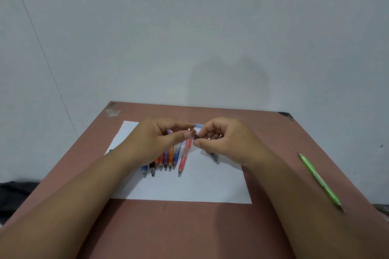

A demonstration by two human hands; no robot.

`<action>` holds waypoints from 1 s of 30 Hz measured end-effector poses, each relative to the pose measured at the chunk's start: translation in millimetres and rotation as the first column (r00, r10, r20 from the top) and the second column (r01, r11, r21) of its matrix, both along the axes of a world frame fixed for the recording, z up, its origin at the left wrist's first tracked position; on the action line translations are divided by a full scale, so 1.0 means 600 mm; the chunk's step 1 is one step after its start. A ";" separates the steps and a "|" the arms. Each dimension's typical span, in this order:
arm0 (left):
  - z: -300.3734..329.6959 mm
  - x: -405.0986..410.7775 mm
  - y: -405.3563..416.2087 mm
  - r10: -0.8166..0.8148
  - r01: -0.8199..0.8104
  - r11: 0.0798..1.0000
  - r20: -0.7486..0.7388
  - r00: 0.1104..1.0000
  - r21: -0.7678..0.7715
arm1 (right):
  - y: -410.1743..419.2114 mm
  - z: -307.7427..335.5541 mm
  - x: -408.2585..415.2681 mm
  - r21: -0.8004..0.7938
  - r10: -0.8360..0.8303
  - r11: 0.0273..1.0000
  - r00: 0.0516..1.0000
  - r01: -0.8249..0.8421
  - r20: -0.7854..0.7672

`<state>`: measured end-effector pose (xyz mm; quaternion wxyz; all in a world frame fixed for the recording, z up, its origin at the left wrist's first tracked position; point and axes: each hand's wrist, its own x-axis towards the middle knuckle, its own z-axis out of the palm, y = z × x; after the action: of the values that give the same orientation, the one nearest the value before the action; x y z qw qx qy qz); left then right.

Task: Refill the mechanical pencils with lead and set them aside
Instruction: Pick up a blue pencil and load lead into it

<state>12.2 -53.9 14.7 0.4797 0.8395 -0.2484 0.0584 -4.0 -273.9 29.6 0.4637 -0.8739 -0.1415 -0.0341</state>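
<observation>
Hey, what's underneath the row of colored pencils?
The row of pencils lies on a white sheet of paper, which rests on the brown table. The left hand covers their upper ends.

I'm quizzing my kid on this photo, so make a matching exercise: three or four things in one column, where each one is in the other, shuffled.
Things:
1. green pencil
2. red pencil
3. paper
4. blue pencil

Places:
A. left end of the row
B. alone on the table's right side
C. flat under the row
D. held at its top by the left hand

Pairs: 1-B, 2-D, 3-C, 4-A
</observation>
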 end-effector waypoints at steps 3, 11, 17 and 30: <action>0.003 -0.005 -0.003 -0.015 0.016 1.000 0.002 1.000 -0.019 | 0.002 0.000 -0.002 0.055 0.022 0.998 1.000 -0.021 -0.021; 0.009 -0.008 -0.009 0.025 -0.028 0.994 -0.031 0.999 -0.106 | 0.001 0.003 -0.003 0.125 0.075 0.990 0.994 -0.065 -0.077; 0.007 -0.003 -0.007 0.114 -0.118 0.983 -0.038 0.993 -0.142 | 0.003 0.005 -0.005 0.091 0.117 0.990 0.989 -0.108 -0.095; 0.006 -0.007 -0.022 -0.024 -0.137 0.892 -0.348 0.937 -0.430 | -0.022 -0.004 0.018 -0.113 -0.084 0.988 0.976 0.108 0.200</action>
<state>8.0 -67.3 18.5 0.6939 0.7104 -0.1158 -0.0198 6.7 -286.9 27.4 0.3907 -0.8992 -0.1457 -0.1328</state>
